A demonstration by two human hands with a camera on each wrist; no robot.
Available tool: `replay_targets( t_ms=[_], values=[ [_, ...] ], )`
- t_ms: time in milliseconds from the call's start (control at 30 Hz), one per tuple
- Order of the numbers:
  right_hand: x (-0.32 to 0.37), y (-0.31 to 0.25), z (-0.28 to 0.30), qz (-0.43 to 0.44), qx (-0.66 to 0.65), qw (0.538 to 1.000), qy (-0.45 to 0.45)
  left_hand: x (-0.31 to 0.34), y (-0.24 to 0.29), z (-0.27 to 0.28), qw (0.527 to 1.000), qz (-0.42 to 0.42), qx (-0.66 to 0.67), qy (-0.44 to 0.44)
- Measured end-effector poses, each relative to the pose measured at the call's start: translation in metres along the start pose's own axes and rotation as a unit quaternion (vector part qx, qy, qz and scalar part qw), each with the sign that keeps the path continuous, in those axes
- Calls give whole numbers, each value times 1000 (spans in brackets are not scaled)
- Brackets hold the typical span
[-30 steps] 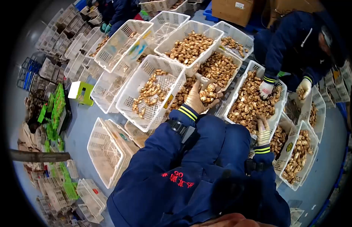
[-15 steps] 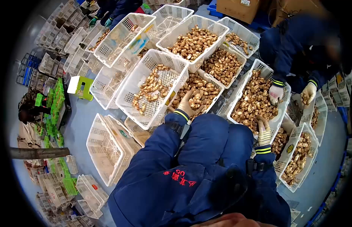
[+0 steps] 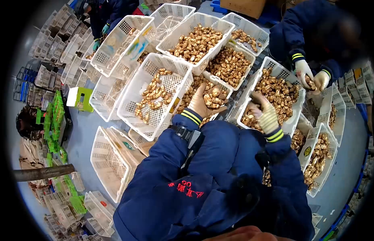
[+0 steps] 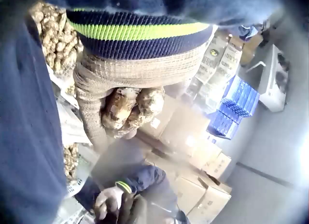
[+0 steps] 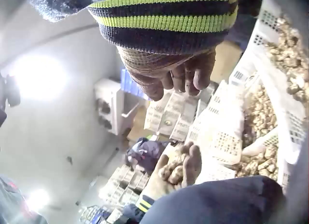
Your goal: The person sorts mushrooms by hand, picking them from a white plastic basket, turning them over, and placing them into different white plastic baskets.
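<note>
My gloved left hand (image 3: 198,104) cradles several stubby gold-brown mushrooms (image 3: 214,99) in its palm, above a crate of similar mushrooms. In the left wrist view its thumb runs down beside the held mushrooms (image 4: 120,107). To its right, my gloved right hand (image 3: 268,116) hangs over the near end of a white crate (image 3: 290,125) filled with mushrooms. Its fingers are loosely bent, and the right wrist view shows nothing between the thumb and fingers (image 5: 203,77). That same view catches the left hand (image 5: 158,185) palm up with its mushrooms.
A white crate (image 3: 171,82) with a scattering of mushrooms stands left of my left hand. Fuller crates sit behind it and at far right. Across from me another person's gloved hands (image 3: 321,80) hold a mushroom. Stacked crates (image 3: 110,160) lie at lower left.
My right hand has lifted from the mushrooms in the right crate and shifted left, towards my left hand. The left hand keeps its mushrooms. The other person's hands have come together.
</note>
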State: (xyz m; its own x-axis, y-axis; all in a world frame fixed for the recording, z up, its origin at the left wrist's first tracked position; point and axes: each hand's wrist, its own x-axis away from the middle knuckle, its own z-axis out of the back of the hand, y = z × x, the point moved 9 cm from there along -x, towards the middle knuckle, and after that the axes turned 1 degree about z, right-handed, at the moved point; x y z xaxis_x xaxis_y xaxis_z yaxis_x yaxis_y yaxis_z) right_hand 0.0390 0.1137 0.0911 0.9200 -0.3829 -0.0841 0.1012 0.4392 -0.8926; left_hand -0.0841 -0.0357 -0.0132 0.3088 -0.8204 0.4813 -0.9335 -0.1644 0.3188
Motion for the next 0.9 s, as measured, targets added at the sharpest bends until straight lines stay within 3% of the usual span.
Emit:
replay_targets(
  t_ms=[67, 133, 200, 233, 267, 333, 400, 433, 467, 533, 567, 600, 667, 733, 800, 900],
  values=[
    [-24, -57, -23, 221, 106, 970, 1, 0, -4, -29, 998, 25, 1, -50],
    [-41, -80, -47, 244, 140, 958, -55, 1, -6, -43, 998, 4, -59, -14],
    [-48, -67, -65, 176, 294, 936, -85, 7, 1, -54, 985, -102, -103, 96],
    [-48, -58, -68, 142, 286, 941, -118, -1, -11, -59, 997, -56, -55, 5],
    [-46, -50, -72, 109, 276, 943, -151, -9, -8, -37, 989, -98, -103, 43],
    [-34, -53, -72, 134, 262, 938, -182, 16, -22, -54, 991, -63, -82, 82],
    [-25, -43, -76, 129, 304, 920, -212, 13, -48, -53, 996, 60, -23, 63],
    [-26, -40, -76, 80, 308, 919, -231, 14, -50, -55, 996, 59, -35, 48],
    [-26, -46, -74, 122, 296, 927, -197, 16, -50, -58, 997, 55, -45, 35],
    [-33, -42, -70, 56, 240, 944, -217, -3, -57, -41, 998, 59, 18, 22],
    [-37, -37, -68, 64, 245, 947, -200, -7, -60, -39, 996, 76, 32, -39],
    [-41, -41, -60, 84, 197, 964, -158, 7, -57, -56, 994, 82, 64, -36],
    [-48, -17, -55, -22, 124, 977, -174, 8, -44, -50, 1000, 9, 0, -19],
    [-53, -5, -51, -92, 119, 974, -170, 18, -42, -56, 999, 10, 25, 20],
    [-52, -14, -55, 65, 84, 976, -191, 19, -44, -58, 999, 19, 31, -17],
    [-55, -11, -60, 71, 75, 974, -202, 12, -43, -51, 1000, 12, 17, -5]
  ],
)
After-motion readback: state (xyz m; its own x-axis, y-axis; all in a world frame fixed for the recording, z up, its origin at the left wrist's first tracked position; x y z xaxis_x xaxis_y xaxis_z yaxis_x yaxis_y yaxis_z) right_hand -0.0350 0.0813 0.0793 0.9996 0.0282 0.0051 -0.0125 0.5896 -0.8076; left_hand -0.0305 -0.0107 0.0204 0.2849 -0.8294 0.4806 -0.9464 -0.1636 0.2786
